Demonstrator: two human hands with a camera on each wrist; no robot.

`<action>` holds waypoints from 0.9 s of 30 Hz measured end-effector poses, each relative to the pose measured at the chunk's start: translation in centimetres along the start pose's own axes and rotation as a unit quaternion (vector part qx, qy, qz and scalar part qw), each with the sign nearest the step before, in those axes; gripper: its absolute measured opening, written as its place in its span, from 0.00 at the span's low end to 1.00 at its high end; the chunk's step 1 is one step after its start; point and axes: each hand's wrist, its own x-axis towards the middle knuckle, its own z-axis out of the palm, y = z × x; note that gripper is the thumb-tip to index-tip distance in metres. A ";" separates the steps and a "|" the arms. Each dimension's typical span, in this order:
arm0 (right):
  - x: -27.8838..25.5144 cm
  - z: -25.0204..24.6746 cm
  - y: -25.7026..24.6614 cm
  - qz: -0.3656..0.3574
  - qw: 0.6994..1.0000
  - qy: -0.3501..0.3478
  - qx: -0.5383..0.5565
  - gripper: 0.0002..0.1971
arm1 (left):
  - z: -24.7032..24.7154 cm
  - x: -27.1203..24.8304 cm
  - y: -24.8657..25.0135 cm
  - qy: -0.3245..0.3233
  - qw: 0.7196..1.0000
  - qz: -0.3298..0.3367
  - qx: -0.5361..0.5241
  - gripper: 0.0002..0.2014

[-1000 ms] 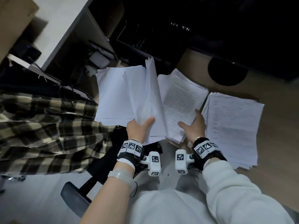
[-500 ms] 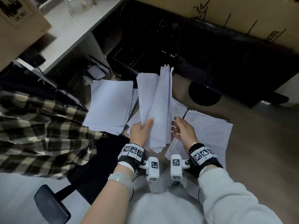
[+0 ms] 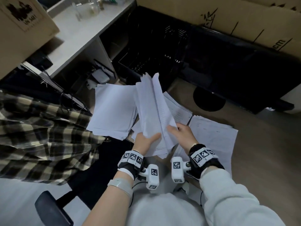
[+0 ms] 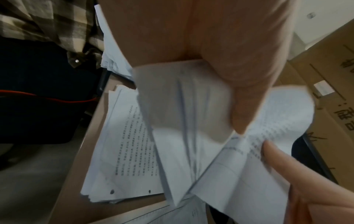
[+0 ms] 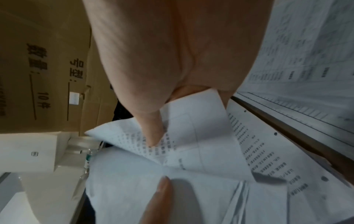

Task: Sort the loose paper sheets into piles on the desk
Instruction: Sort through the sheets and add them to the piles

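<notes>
Holding a bundle of sheets (image 3: 151, 115) upright over the desk (image 3: 260, 144), left hand (image 3: 145, 141) gripping its lower edge, thumb across the front. Peeling one printed page off, right hand (image 3: 182, 132) pinching it just beside that thumb. Likely calling next for drawing the page free and dropping it onto a pile (image 3: 215, 134) lying beyond the right fingers

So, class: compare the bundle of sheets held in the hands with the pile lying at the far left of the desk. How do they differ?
The held bundle stands nearly upright, fanned apart; the left pile lies flat. The left hand grips the bundle and the right hand pinches one sheet; nothing touches the pile. The bundle shows printed text; the pile's top looks blank. Both are loose white paper.
</notes>
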 end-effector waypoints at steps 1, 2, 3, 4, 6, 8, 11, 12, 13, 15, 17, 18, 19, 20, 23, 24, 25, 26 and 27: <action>0.4 0.6 0.2 0.002 1.000 0.012 -0.003 0.11 | -0.3 0.4 -0.1 0.013 1.000 0.000 -0.003 0.18; 1.1 0.9 0.9 0.013 0.999 0.048 -0.011 0.11 | -0.9 1.1 -0.2 0.030 1.000 -0.001 -0.004 0.19; 1.7 1.1 1.7 0.030 0.995 0.096 -0.015 0.12 | -1.6 1.7 -0.4 0.049 0.999 0.002 -0.002 0.19; 2.3 1.3 2.6 0.057 0.987 0.148 -0.020 0.14 | -2.5 2.3 -0.6 0.069 0.998 0.002 -0.002 0.16; 3.2 1.7 4.9 0.123 0.967 0.221 -0.033 0.20 | -4.5 3.3 -0.6 0.103 0.995 -0.003 0.000 0.09; 4.0 2.8 6.8 0.164 0.953 0.249 -0.047 0.20 | -6.5 4.3 -0.8 0.131 0.991 -0.007 0.002 0.08; 5.6 5.2 9.2 0.219 0.942 0.250 -0.035 0.22 | -8.7 5.3 -0.8 0.138 0.990 -0.016 0.017 0.09; 5.9 6.0 9.8 0.238 0.941 0.240 -0.023 0.24 | -9.3 5.5 -1.1 0.140 0.990 -0.019 0.028 0.10; 6.3 6.6 10.3 0.251 0.940 0.230 -0.012 0.26 | -9.7 5.8 -1.4 0.143 0.989 -0.022 0.038 0.12; 6.7 7.5 10.5 0.264 0.939 0.218 0.008 0.31 | -10.2 6.1 -1.7 0.148 0.987 -0.041 0.054 0.19; 6.4 7.7 9.4 0.238 0.942 0.237 -0.004 0.38 | -10.2 6.5 -1.8 0.150 0.986 -0.053 0.053 0.28; 6.1 7.6 8.3 0.207 0.944 0.254 -0.033 0.40 | -10.0 6.5 -1.6 0.145 0.986 -0.061 0.053 0.32; 5.7 7.5 7.1 0.158 0.953 0.253 -0.058 0.40 | -9.5 6.5 -1.2 0.137 0.987 -0.063 0.059 0.35; 5.2 7.3 5.8 0.099 0.968 0.224 -0.058 0.38 | -8.9 6.4 -0.8 0.135 0.986 -0.065 0.068 0.36; 3.4 7.4 1.9 0.033 0.998 0.026 0.057 0.31 | -6.7 5.8 0.2 0.095 0.992 -0.050 0.072 0.34; 3.0 7.4 1.1 0.028 0.997 -0.006 0.073 0.31 | -5.8 5.2 0.9 0.076 0.994 -0.042 0.066 0.29; 2.6 7.3 0.6 0.023 0.997 -0.002 0.070 0.30 | -5.1 4.6 1.6 0.052 0.997 -0.032 0.052 0.23; 2.2 7.0 0.1 0.019 0.997 0.024 0.066 0.28 | -4.3 4.0 2.1 0.038 0.998 -0.023 0.035 0.21; 1.9 6.4 -0.1 0.012 0.996 0.050 0.068 0.25 | -3.7 3.6 2.4 0.027 0.999 -0.017 0.016 0.23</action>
